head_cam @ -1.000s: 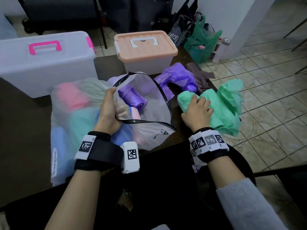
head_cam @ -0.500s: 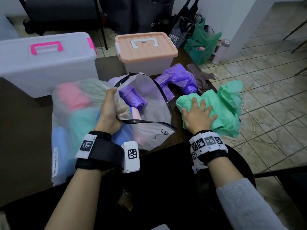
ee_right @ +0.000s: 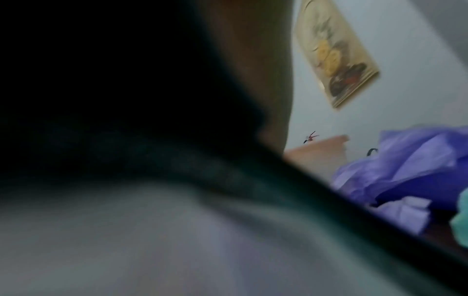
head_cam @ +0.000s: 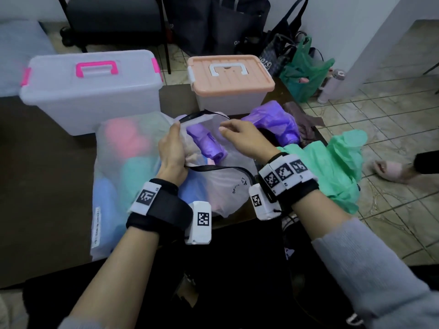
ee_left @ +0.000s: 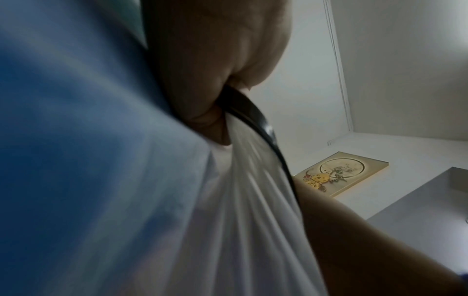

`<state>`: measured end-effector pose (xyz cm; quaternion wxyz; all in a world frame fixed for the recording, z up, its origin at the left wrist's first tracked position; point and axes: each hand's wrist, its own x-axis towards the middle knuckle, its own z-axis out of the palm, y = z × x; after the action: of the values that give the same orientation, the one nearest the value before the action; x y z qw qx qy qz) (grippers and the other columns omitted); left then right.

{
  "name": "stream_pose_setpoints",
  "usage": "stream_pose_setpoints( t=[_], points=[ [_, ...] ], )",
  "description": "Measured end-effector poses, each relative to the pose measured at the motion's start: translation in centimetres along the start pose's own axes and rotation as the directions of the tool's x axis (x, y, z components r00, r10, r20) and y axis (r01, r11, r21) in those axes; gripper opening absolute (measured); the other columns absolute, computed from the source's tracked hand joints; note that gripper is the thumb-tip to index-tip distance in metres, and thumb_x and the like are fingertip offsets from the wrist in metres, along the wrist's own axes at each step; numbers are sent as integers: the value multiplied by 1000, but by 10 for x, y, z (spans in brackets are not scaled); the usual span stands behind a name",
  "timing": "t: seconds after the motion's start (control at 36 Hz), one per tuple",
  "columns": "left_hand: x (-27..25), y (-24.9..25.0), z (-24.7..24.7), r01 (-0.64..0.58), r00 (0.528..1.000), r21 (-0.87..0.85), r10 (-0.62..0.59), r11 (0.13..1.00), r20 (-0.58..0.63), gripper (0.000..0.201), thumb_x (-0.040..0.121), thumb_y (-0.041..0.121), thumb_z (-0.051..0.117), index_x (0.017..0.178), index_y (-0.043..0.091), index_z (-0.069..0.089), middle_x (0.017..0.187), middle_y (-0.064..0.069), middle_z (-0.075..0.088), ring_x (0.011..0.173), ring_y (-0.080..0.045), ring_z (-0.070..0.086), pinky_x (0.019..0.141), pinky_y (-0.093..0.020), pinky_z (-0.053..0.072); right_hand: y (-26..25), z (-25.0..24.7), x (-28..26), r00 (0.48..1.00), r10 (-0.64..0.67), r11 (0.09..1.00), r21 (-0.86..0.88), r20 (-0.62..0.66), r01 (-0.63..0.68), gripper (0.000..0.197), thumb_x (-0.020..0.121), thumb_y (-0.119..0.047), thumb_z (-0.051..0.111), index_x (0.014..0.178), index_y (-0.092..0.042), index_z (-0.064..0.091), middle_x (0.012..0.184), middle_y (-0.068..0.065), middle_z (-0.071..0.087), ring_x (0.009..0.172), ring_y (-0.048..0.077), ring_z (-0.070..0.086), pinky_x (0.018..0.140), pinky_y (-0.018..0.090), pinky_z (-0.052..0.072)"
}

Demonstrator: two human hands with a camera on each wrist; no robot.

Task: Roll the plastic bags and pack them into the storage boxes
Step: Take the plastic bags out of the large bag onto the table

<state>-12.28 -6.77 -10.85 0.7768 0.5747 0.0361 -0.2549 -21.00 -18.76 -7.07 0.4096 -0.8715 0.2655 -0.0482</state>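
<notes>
Right hand (head_cam: 240, 138) now off the green bag (head_cam: 332, 162), left heaped at the table's right edge, and over the pouch (head_cam: 133, 176) mouth, fingers loosely spread, empty. Left hand (head_cam: 172, 150) gripping the pouch rim. Probably fetching another bag; boxes (head_cam: 90, 91) still lidded along the far edge.

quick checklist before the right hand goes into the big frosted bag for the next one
1. Frosted bag mouth held open: ok, left hand grips its black rim.
2. Right hand free: ok, holds nothing, over the opening.
3. Something to grab: ok, purple rolled bag lies in the mouth.
4. Green bag stable on the table: cannot tell, it overhangs the edge.
5. Boxes ready: not ok, peach-lidded box and pink-handled box have lids on.
</notes>
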Motion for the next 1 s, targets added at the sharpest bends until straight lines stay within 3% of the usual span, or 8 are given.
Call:
stream_pose_setpoints(
  t=[0.17,0.28,0.39,0.47,0.53,0.64,0.83,1.0],
  points=[
    [6,-6,-1,-28,1000,-65,29,998,6,41,98,30,41,122,2,60,69,3,60,62,-11,58,62,-25,48,-3,33,30,986,68,997,-53,154,-61,42,102,-26,37,134,-1,44,137,14,50,127,24,45,103,26,30],
    [6,-7,-3,2,1000,-115,1,993,24,46,99,31,39,127,-3,54,63,4,62,57,-10,60,62,-26,50,1,42,44,957,195,980,-91,213,-180,40,103,-36,28,85,-10,52,84,8,52,92,22,48,69,30,34],
    [6,-8,-7,59,997,-112,-54,992,49,55,97,39,42,132,-3,48,77,-3,63,70,-18,61,59,-25,50,4,51,52,922,300,953,-34,246,-301,65,97,-53,33,121,4,53,102,11,48,91,23,49,61,25,40],
    [5,-8,-9,69,996,-116,-62,991,62,55,99,37,39,134,-5,44,80,-6,69,71,-17,67,62,-25,54,5,56,55,903,343,931,35,260,-364,73,92,-60,39,120,6,54,97,16,56,73,26,56,60,29,44],
    [6,-8,-9,81,994,-130,-70,988,84,51,99,39,39,126,-1,55,97,-13,70,83,-22,69,69,-32,56,5,57,57,896,356,923,46,266,-381,76,88,-65,42,119,4,54,95,16,58,70,25,57,63,30,47],
    [6,-8,-5,81,995,-159,-71,984,68,33,101,32,38,76,14,49,43,7,52,33,-4,48,37,-13,39,6,57,59,901,344,931,26,262,-363,71,82,-63,55,114,0,58,95,13,58,62,20,53,55,26,42],
    [6,-9,-5,59,996,-157,-49,986,71,34,101,32,39,79,12,54,50,4,58,40,-6,53,42,-17,44,5,50,61,930,331,936,68,162,-345,62,82,-45,63,118,6,57,115,19,63,102,33,62,82,39,50],
    [-2,-4,-4,72,996,-149,-63,986,68,48,100,37,39,124,-3,54,106,-19,64,89,-27,65,83,-39,55,4,30,55,937,324,944,25,128,-330,56,86,-45,58,121,-1,57,123,13,59,110,26,58,93,32,45]
  ],
)
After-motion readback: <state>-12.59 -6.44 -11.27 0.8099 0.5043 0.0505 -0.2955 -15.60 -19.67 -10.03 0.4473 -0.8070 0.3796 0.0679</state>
